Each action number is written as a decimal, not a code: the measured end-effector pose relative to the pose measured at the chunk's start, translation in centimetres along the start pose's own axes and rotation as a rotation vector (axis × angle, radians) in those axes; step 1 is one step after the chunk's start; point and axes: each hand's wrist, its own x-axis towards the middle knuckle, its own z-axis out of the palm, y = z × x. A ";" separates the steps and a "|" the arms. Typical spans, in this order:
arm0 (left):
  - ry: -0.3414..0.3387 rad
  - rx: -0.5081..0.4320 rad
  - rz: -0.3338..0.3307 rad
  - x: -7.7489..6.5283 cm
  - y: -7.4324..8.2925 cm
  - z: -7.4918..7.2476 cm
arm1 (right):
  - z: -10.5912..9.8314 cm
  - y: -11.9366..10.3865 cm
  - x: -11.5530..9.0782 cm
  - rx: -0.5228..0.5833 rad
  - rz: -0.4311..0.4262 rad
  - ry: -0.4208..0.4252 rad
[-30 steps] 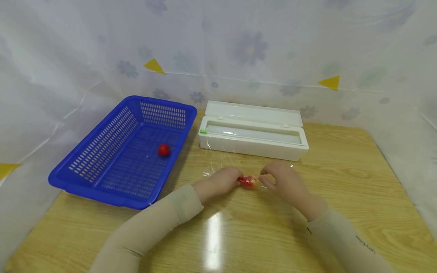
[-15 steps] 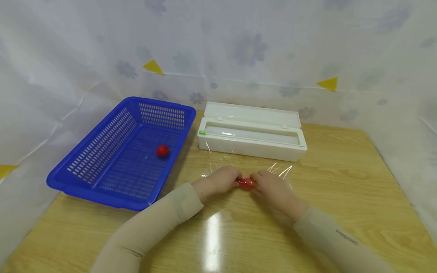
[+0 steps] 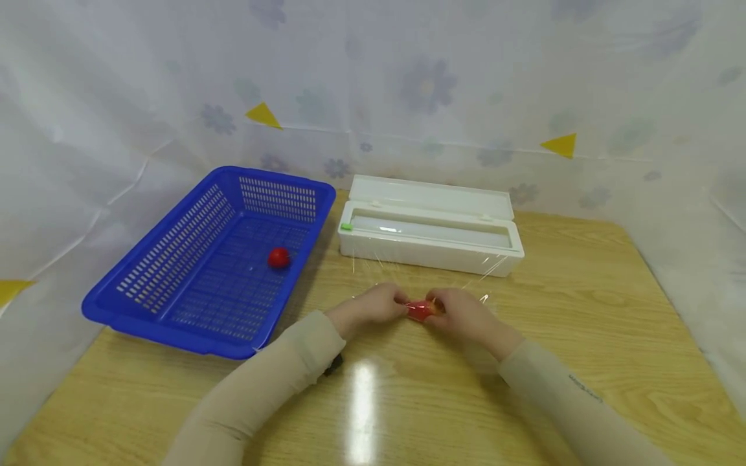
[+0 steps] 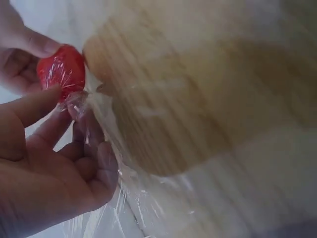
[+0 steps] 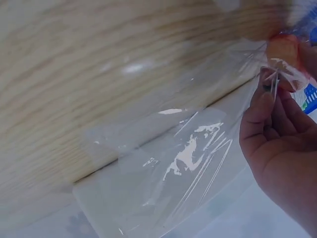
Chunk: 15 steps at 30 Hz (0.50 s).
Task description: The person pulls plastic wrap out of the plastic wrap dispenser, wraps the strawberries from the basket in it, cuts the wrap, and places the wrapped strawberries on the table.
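Note:
A small red-and-yellow fruit (image 3: 418,310), wrapped in clear cling film, is between the two hands above the middle of the table. My left hand (image 3: 379,303) pinches the gathered film at its red end, as the left wrist view shows with thumb and fingers (image 4: 54,173) right at the fruit. On the other side, my right hand (image 3: 463,315) grips the yellowish end, where bunched film runs between thumb and fingertips in the right wrist view. Loose cling film (image 5: 193,148) spreads away from the hands towards the long white dispenser box (image 3: 431,252), whose lid stands raised.
To the left stands a blue slotted basket (image 3: 175,340) with a red fruit (image 3: 278,257) inside it. A small black object (image 3: 334,364) shows beside the left sleeve. Behind the wooden table (image 3: 583,291) hangs a flowered curtain with yellow triangles.
My right hand has moved left from the loose film to the fruit's end and now grips there. The left hand has stayed nearly in place at the other end.

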 end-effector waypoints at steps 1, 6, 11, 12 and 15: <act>0.018 -0.031 -0.019 -0.1 -0.1 0.0 | -0.1 0.1 0.1 0.011 0.002 -0.015; 0.238 0.255 -0.003 -1.3 1.1 0.1 | -0.3 0.2 0.3 -0.003 -0.010 -0.045; 0.306 0.614 0.189 -2.1 2.6 1.5 | -0.6 0.4 0.6 0.029 0.009 -0.065; 0.284 0.645 0.212 -2.1 2.7 1.8 | -0.7 0.5 0.8 0.050 0.018 -0.075; 0.230 0.648 0.204 -1.8 2.7 2.5 | -0.8 1.0 1.2 0.090 0.037 -0.100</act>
